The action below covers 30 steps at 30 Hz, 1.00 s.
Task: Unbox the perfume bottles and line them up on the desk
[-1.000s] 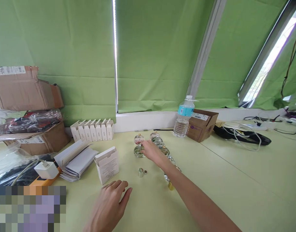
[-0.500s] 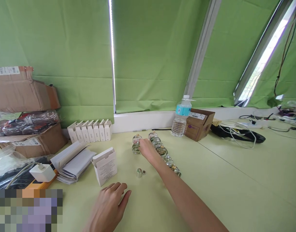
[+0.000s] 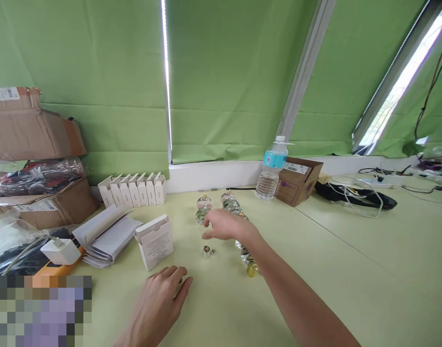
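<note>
My left hand [image 3: 161,296] rests on the table, holding nothing, with its fingers loosely apart. Just beyond its fingertips stands an opened white carton [image 3: 158,243] with printed text. My right hand [image 3: 226,225] hovers over the table, thumb and fingers apart and nothing visible in them. Close to its fingertips is a round clear glass bottle [image 3: 203,216] with a gold knob on top. Below the hand are a silver cylindrical cap [image 3: 206,253] and a smaller metal piece [image 3: 213,252]. A row of similar glass bottles [image 3: 228,198] runs partly hidden behind my right hand and forearm.
Several white cartons [image 3: 134,190] stand in a row by the wall. Flat white cartons [image 3: 110,238] lie stacked at left, near cardboard boxes [image 3: 51,135]. A water bottle [image 3: 268,173] and a brown box [image 3: 296,183] stand at the back, beside a black object with white cable [image 3: 365,198].
My right hand has drawn back from the glass bottle toward me, and its fingers have spread. My left hand has hardly moved. The view has shifted slightly.
</note>
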Available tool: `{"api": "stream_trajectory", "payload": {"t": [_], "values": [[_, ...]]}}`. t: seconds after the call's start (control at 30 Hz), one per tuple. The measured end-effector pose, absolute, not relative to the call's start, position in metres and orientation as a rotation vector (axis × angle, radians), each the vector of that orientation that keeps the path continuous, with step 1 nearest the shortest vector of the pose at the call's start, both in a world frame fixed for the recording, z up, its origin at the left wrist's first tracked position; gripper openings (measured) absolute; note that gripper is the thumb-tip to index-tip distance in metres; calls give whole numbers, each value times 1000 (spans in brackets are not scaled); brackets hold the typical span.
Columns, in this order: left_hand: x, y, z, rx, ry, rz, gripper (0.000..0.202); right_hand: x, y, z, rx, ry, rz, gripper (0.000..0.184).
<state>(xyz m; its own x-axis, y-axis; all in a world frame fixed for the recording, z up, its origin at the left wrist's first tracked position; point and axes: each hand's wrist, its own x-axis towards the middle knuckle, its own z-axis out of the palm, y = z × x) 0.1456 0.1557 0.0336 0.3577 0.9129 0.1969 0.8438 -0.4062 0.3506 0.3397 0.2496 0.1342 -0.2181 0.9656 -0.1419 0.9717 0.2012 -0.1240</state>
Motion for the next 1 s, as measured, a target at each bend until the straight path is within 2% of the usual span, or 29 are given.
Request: {"api": "stream_trajectory", "payload": {"t": [0.13,0.33,0.47,0.63,0.93,1.0], "values": [[146,156,32,2429,1596,530,31,327,248,117,1695,2429,-331,46],[144,156,31,2423,1599,537,32,316,254,99,1666,2486,-158,21],[144,155,32,2433,1591,529,33,318,263,92,1741,2522,35,30],[145,155,32,2465,1587,520,33,317,272,82,1802,2516,130,31],[146,155,34,2465,1591,527,33,321,263,106,1845,2395,-17,19],[145,155,34,2471,1588,524,33,320,257,108,1805,2332,-145,25]]}}
